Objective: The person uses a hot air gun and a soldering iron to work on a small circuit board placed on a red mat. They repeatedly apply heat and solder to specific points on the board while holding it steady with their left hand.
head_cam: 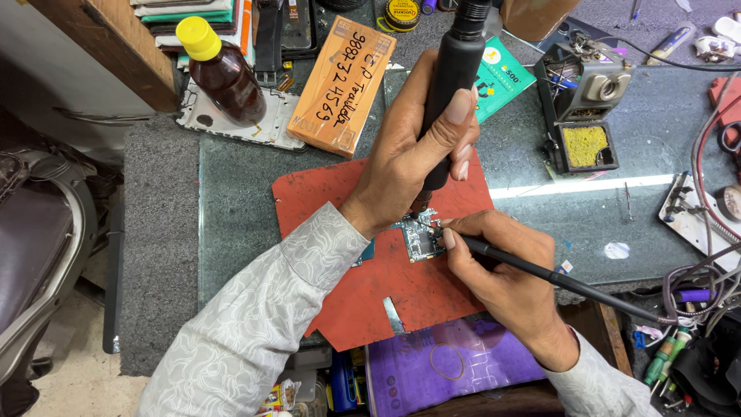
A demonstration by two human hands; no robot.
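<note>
Left hand (409, 158) grips a black hot-air wand (451, 85), right hand (498, 266) a soldering iron (556, 276), over a circuit board (421, 235)

Bright, even workshop light from above and slightly ahead. A sharp white streak of glare across the glass tabletop (540, 187), right of the red mat (401, 293). Soft, short shadows under both hands. Crisp focus at the centre, fine detail on the circuit board (421, 235) clear. Dimmer at the left edge and lower right corner. Mild wide-angle stretch toward the corners; no motion blur.
</note>
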